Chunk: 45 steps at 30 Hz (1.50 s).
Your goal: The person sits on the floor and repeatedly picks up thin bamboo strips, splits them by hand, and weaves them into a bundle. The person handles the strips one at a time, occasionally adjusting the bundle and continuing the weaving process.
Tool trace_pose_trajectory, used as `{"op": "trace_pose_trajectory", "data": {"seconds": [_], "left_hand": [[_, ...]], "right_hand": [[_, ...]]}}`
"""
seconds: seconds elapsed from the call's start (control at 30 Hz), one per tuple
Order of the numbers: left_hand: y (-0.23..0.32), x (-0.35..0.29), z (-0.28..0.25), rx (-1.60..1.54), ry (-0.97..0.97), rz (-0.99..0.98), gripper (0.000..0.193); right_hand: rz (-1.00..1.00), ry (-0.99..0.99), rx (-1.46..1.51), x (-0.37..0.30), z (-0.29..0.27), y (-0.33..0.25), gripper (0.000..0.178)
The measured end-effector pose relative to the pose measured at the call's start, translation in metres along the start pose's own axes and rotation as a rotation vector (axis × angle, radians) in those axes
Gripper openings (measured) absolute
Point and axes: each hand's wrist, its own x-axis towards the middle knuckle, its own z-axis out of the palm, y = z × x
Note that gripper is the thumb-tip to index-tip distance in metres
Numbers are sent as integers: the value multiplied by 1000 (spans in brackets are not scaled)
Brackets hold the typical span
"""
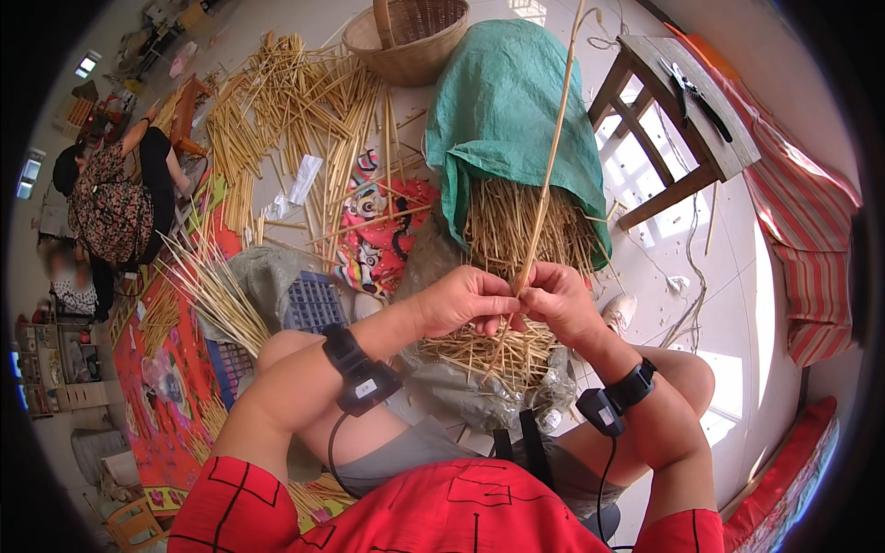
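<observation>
A long, dry straw stalk (550, 175) slants upward from between my hands, its thin lower end pointing toward my lap. My left hand (470, 302) pinches it low down, thumb and fingers pressed together. Just beside it, my right hand (556, 300) closes round the same stalk with thumb and forefinger. Behind my hands, a green woven sack (516, 92) lies with its mouth toward me, packed with straw stalks (525, 221). Below my hands, cut straw pieces (489, 358) lie heaped on grey plastic sheeting (442, 392).
A wooden stool (691, 101) with pruning shears (691, 95) stands at the right. Far back is a wicker basket (415, 41). Straw piles (295, 101) cover the floor at the left, near a blue plastic crate (313, 300). Another person (120, 198) sits at the far left.
</observation>
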Motion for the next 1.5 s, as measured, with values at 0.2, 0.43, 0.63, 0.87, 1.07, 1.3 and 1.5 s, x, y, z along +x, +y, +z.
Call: {"op": "trace_pose_trajectory", "data": {"seconds": [0.2, 0.43, 0.63, 0.87, 1.07, 1.3, 1.5], "left_hand": [[4, -1, -1, -17, -69, 5, 21], [4, -1, -1, 29, -31, 42, 20], [3, 1, 1, 69, -14, 19, 20], [4, 0, 2, 66, -36, 15, 21], [23, -7, -5, 110, 60, 201, 22], [53, -19, -39, 85, 262, 417, 19], [15, -3, -21, 229, 223, 125, 18]], "right_hand": [[15, -14, -32, 1, -8, 0, 8], [-20, 42, -78, 0, -2, -7, 9], [-45, 60, -166, 1, -9, 0, 9], [-22, 49, -7, 5, -9, 9, 7], [-63, 355, -301, 14, -25, 12, 8], [103, -42, -1637, -4, -51, 39, 23], [2, 195, -625, 10, -21, -9, 25]]}}
